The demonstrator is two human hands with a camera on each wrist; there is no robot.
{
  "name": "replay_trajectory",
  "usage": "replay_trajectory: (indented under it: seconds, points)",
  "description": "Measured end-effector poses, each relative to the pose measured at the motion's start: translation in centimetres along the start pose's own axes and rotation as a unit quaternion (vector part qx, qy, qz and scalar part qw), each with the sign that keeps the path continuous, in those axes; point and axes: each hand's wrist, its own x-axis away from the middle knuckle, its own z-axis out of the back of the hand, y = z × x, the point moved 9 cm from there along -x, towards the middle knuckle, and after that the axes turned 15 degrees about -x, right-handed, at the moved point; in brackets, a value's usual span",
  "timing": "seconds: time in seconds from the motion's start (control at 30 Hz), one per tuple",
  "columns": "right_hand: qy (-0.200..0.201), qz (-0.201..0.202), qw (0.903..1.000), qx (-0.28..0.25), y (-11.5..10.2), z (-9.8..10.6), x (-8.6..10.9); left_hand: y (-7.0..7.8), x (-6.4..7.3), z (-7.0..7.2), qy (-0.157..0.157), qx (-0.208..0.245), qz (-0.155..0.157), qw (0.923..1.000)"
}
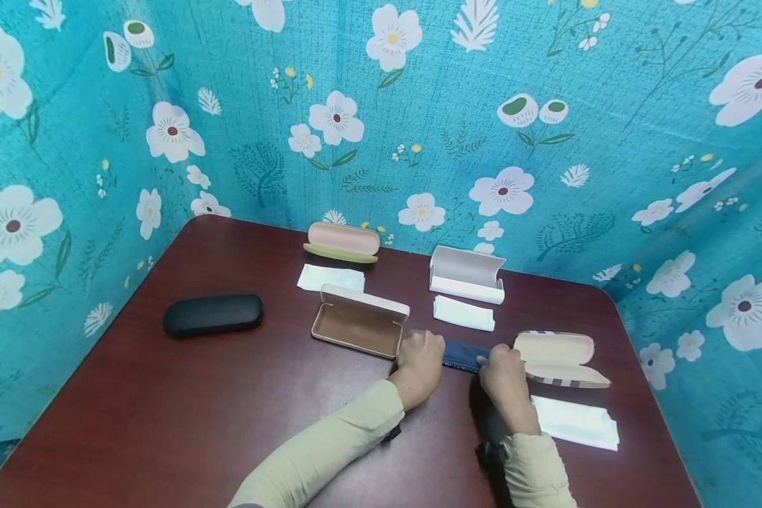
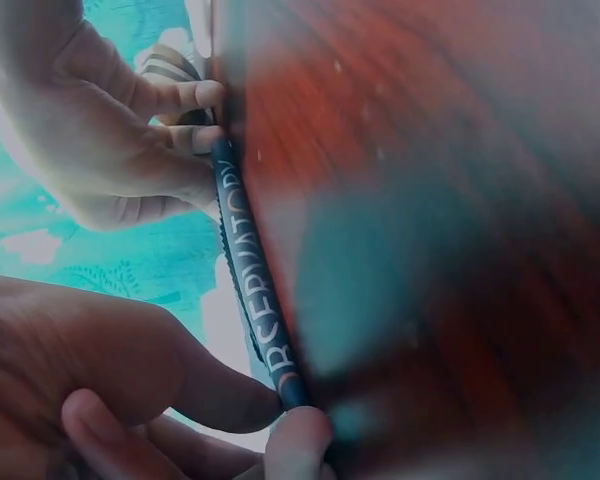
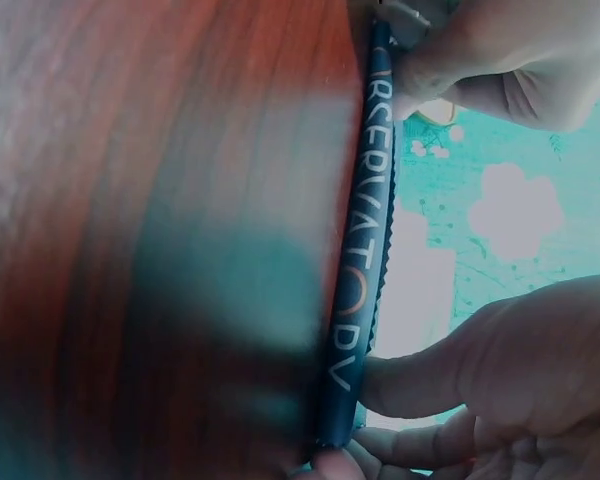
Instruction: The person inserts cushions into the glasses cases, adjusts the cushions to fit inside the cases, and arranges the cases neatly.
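Between my two hands lies a folded dark blue cleaning cloth (image 1: 462,355), low at the tabletop. Its folded edge carries white lettering and its cut edge is zigzag, as the wrist views show. My left hand (image 1: 420,363) pinches the cloth's left end between thumb and fingers. At the opposite end, my right hand (image 1: 506,381) pinches it the same way. An open glasses case (image 1: 358,328) with a brown lining stands just left of my left hand. Right beside my right hand is an open cream-lined case (image 1: 555,349) with a striped outside.
Farther back stand an open pink-lined green case (image 1: 343,240) and an open white case (image 1: 466,271). White folded cloths lie near them (image 1: 331,277), (image 1: 463,313) and at the right (image 1: 574,422). A closed black case (image 1: 213,315) is at the left. Flowered curtain (image 1: 355,141) borders the table.
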Motion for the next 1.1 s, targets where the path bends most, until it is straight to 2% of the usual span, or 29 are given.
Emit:
replay_trajectory:
  seconds: [0.43, 0.63, 0.8, 0.93, 1.1]
  points:
    - [-0.041, -0.037, 0.9984, -0.012, 0.81, -0.85, -0.44, -0.6, 0.04, -0.42, 0.018, 0.008, 0.022, 0.9996]
    - [-0.029, -0.028, 0.9991, 0.016, 0.48, -0.83, -0.46, -0.78, -0.1, -0.36, 0.033, 0.015, 0.036, 0.9987]
    - [-0.022, -0.018, 0.9994, 0.022, 0.26, -0.63, -0.37, -0.95, -0.01, -0.43, 0.024, 0.022, 0.046, 0.9984]
    - [-0.024, -0.017, 0.9994, 0.017, 0.25, -0.49, -0.16, -0.87, 0.22, -0.29, 0.021, 0.029, 0.039, 0.9986]
    - [-0.031, -0.022, 0.9992, 0.015, 0.28, -0.71, -0.18, -0.54, 0.37, -0.18, 0.031, 0.017, 0.022, 0.9991]
